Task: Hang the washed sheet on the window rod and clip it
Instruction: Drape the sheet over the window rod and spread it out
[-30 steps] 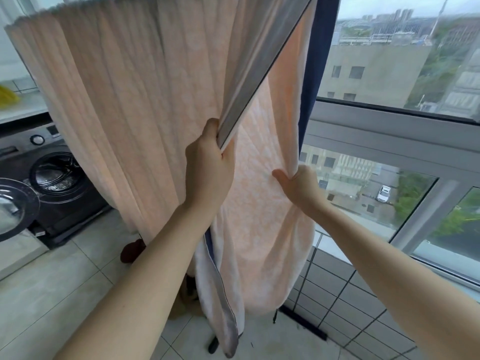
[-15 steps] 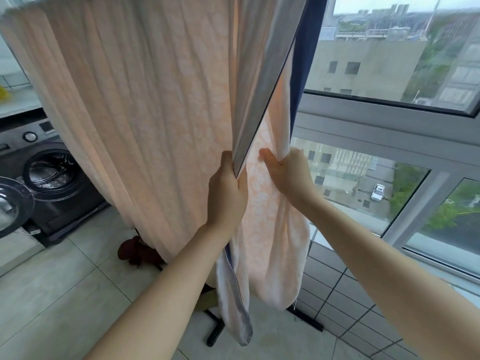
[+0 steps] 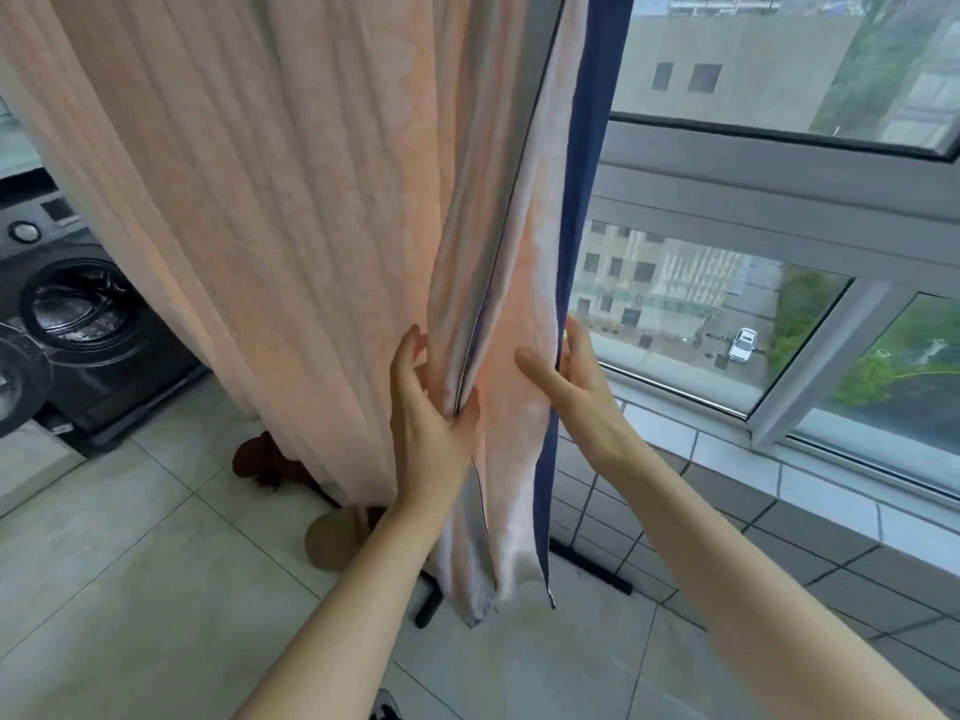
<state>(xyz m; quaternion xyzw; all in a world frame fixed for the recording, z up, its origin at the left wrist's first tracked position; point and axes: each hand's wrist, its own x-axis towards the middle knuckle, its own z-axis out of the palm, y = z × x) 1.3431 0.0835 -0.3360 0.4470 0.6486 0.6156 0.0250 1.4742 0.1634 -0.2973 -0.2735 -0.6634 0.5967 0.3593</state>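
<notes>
A peach-coloured sheet (image 3: 249, 200) with a grey-and-navy border hangs in long folds from above the frame; its top and the rod are out of view. My left hand (image 3: 428, 407) grips the sheet's bordered edge about waist height, thumb and fingers pinched around the fold. My right hand (image 3: 571, 376) is just to the right with fingers spread, palm against the sheet's outer strip, next to a navy cloth (image 3: 587, 200) hanging behind. The sheet's lower corner (image 3: 478, 589) dangles above the floor. No clips are visible.
A washing machine (image 3: 78, 314) with its door open stands at the left. A black rack foot (image 3: 592, 563) and brown and tan slippers (image 3: 332, 537) lie on the tiled floor under the sheet. The window (image 3: 779, 252) and tiled sill run along the right.
Both hands have slid down the sheet and come closer together. My right hand has let go of the fabric and spread its fingers. The view has tilted downward.
</notes>
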